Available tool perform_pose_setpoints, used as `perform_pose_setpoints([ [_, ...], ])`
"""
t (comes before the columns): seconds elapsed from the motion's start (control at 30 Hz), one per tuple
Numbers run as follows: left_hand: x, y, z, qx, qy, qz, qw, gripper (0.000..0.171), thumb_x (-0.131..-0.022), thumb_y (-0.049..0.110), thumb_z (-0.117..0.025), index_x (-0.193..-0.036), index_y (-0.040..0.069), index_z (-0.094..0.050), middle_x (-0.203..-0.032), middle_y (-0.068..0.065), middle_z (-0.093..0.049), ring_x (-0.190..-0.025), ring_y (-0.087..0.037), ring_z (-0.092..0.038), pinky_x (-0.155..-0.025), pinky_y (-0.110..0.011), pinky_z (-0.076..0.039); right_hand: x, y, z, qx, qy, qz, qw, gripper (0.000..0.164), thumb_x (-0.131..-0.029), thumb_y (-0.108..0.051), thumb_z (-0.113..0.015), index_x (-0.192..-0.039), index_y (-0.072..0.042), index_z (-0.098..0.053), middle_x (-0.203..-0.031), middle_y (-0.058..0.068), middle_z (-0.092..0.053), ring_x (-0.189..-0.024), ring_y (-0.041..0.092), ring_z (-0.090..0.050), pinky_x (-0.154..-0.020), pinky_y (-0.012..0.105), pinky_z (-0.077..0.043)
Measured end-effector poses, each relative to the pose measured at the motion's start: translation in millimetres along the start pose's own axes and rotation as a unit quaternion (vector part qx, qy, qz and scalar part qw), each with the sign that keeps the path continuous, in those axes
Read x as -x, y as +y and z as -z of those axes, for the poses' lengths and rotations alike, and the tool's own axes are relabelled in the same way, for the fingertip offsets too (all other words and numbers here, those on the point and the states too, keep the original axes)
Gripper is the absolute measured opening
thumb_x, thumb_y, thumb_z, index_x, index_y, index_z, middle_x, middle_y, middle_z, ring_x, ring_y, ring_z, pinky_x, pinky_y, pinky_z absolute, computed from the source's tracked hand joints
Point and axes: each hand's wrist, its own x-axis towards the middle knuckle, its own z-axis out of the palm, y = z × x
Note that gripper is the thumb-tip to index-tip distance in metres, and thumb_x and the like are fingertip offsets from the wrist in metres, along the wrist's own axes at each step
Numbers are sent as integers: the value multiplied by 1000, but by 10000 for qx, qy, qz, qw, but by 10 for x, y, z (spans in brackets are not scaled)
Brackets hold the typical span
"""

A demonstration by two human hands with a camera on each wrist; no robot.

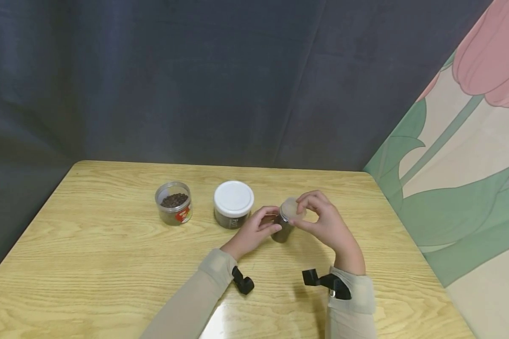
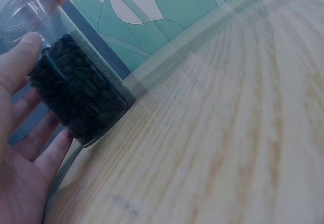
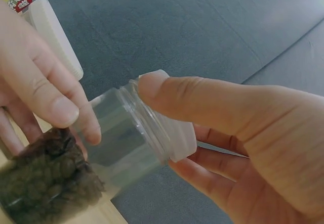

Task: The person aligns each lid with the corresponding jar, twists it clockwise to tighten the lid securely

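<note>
A clear jar [image 1: 282, 234] partly filled with dark coffee beans is at the right of the group of containers, its base at the tabletop. My left hand [image 1: 252, 232] holds it from the left side, thumb on the near side and fingers beyond, as the jar [image 2: 83, 90] in the left wrist view shows. On its mouth sits a frosted, whitish lid [image 1: 288, 207]. My right hand [image 1: 330, 229] pinches this lid [image 3: 183, 139] by the rim, thumb on one side and fingers on the other.
Left of my hands stands a wide tub [image 1: 232, 222] with a white lid [image 1: 233, 197]. Farther left is an uncovered clear jar [image 1: 169, 218] with brown beans and a red label. A dark curtain [image 1: 220, 94] hangs behind the wooden table [image 1: 110, 263]; a flower-patterned wall covering [image 1: 471, 197] is at right.
</note>
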Motion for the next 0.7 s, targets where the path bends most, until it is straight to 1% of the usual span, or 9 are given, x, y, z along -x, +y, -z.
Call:
perform_pose_setpoints([
  [0.17, 6, 2, -4, 53, -30, 27, 10000, 47, -103, 15, -61, -146, 4, -45, -150, -14, -47, -140, -29, -46, -116, -33, -41, 3, 6, -19, 165, -62, 108, 9998, 27, -80, 2, -84, -89, -8, -61, -115, 11, -58, -114, 30, -56, -105, 58, -49],
  [0.37, 1, 9, 0, 31, -73, 84, 9999, 47, -103, 14, -61, -147, 5, -45, -150, -15, -46, -141, -29, -45, -117, -34, -40, 6, 21, -17, 328, -168, 258, 9990, 25, -82, 2, -83, -89, -10, -62, -116, 11, -58, -114, 32, -56, -103, 58, -49],
  [0.53, 2, 5, 6, 12, -63, 82, 9999, 48, -103, 14, -61, -147, 5, -45, -150, -15, -47, -141, -29, -45, -117, -34, -40, -2, 35, -20, 379, -237, 402, 9982, 26, -83, 3, -82, -89, -12, -61, -114, 9, -58, -115, 31, -55, -103, 56, -47],
  [0.7, 4, -1, 2, 2, -14, 83, 10000, 48, -103, 16, -62, -147, 6, -45, -150, -14, -47, -140, -27, -46, -116, -32, -40, 4, 13, -4, 291, -235, 365, 9986, 29, -81, 5, -82, -90, -10, -59, -113, 9, -57, -114, 29, -56, -104, 56, -50],
])
